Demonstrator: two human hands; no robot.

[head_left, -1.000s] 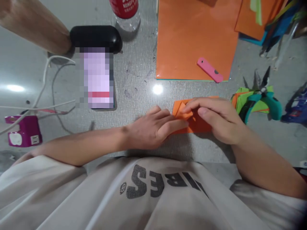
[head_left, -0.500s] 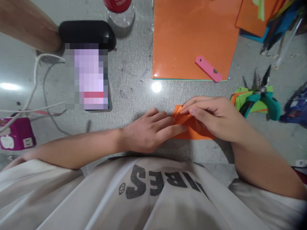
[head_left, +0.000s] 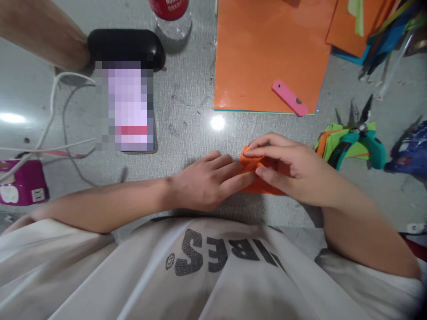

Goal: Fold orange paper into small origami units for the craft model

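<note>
Head view, and the folded orange paper is centre of the action, on the grey table between two busy hands. Make it the middle of our clock! Left hand at nine o'clock, palm down, fingers stretched over the paper's near end; whether it pinches anything, we cannot tell, the underside is hidden. Right hand at three o'clock, loosely curved and open, thumb and forefinger apart, both tips on the paper, right beside the left fingers. Up at twelve, a large orange sheet, with a pink tool lying across its lower edge. Two o'clock: teal-handled pliers, jaws spread, resting on green and orange paper pieces. Round to ten: a device with a pixelated screen, black case just above it. And a red-labelled bottle stands at eleven!
</note>
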